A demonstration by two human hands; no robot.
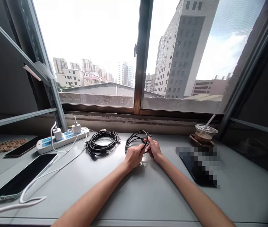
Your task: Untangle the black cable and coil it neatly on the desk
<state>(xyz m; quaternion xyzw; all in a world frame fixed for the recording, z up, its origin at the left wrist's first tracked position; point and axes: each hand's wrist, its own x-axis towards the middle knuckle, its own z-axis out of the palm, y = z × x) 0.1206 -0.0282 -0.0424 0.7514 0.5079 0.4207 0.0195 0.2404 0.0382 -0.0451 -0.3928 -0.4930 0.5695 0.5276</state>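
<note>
A loosely coiled black cable (134,136) is held up just above the grey tabletop (134,195), near its middle. My left hand (134,155) is closed around the near side of the loops. On the right side of the same coil, my right hand (154,148) is closed with its fingers on the strands. The two hands are almost touching, and the cable's ends are hidden. To the left of them lies another coil of black cable (103,142), wound in a ring with its plugs showing.
A white power strip (64,140) with chargers stands at the back left. A phone (24,175) lies in front, with a white charging cord (60,167) beside it. To the right are a dark, partly blurred device (193,170) and an iced drink cup (203,134). A window is behind.
</note>
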